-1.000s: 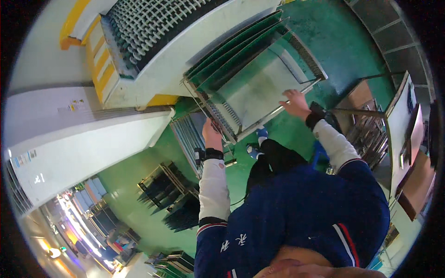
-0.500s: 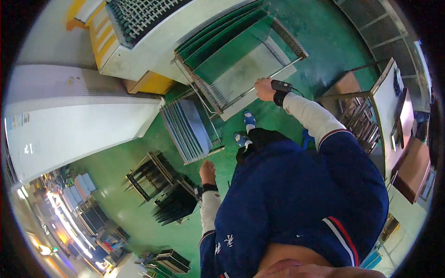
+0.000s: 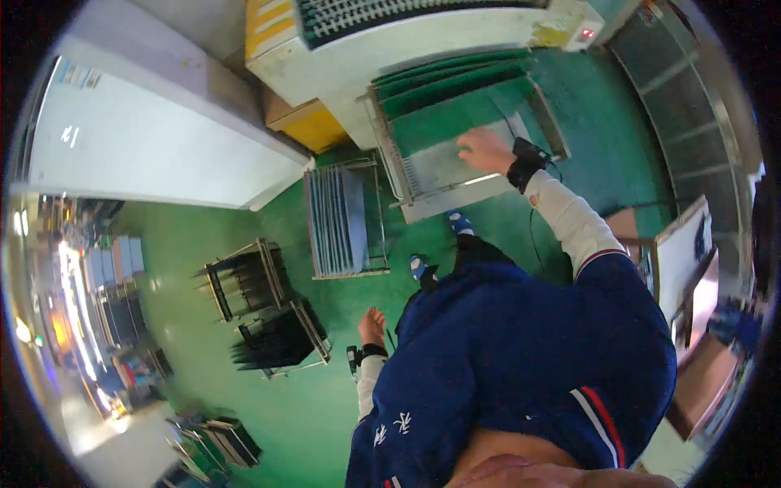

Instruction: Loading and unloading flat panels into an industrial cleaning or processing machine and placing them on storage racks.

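Note:
My right hand [image 3: 486, 150] hovers above the near side of a metal rack [image 3: 419, 198] that holds several green panels [image 3: 455, 93]. Its fingers are loosely bent and apart, with nothing seen in them, and it looks clear of the rack's rail. A black device [image 3: 530, 154] with a thin cable is strapped to that wrist. My left hand [image 3: 372, 325] hangs low beside my body, fingers slightly curled and apart, holding nothing. Nearest to it are a rack of upright blue-grey panels [image 3: 335, 220] and a rack of dark panels [image 3: 277, 337].
A white machine [image 3: 455, 41] with a roller bed stands behind the green-panel rack. To the left is a long white cabinet [image 3: 163, 154]. Another dark rack [image 3: 244, 281] stands on the green floor [image 3: 187, 244]. At right is a table [image 3: 687, 252] with brown boards [image 3: 708, 374].
My right hand has come off the rack's rail and lifted above it, fingers loosened. My left hand has shifted slightly down and right. The whole view has turned, moving the racks.

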The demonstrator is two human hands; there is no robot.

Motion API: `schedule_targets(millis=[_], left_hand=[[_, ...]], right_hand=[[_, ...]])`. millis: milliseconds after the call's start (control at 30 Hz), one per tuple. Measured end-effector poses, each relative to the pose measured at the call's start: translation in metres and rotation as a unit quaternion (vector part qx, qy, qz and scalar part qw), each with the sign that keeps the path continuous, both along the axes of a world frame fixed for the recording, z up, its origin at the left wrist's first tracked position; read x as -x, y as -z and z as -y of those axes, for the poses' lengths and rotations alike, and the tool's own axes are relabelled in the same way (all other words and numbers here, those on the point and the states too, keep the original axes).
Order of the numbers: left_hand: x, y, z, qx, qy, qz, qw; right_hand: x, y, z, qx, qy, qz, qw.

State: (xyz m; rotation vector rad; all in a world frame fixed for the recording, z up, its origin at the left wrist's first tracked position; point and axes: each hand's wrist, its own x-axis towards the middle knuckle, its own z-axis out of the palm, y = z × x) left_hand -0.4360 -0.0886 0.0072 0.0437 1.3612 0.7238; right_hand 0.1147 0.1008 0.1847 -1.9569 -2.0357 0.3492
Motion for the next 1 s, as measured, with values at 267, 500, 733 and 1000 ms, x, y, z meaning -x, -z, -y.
schedule_targets(millis=[267, 500, 733, 1000], left_hand=[[-0.072, -0.009, 0.006, -0.006, -0.085, -0.076, 0.993], [-0.187, -0.001, -0.002, -0.177, 0.009, -0.172, 0.969], [-0.251, 0.005, 0.041, -0.134, -0.123, -0.139, 0.974], [-0.279, 0.081, 0.153, -0.052, 0.087, -0.451, 0.887]], right_hand=[[-0.053, -0.051, -0.069, -0.124, 0.008, 0.036, 0.992], [-0.119, 0.002, -0.09, 0.12, -0.09, 0.061, 0.987], [-0.137, 0.033, -0.102, 0.11, -0.144, 0.058, 0.982], [-0.157, 0.023, -0.091, 0.13, -0.118, 0.089, 0.981]])
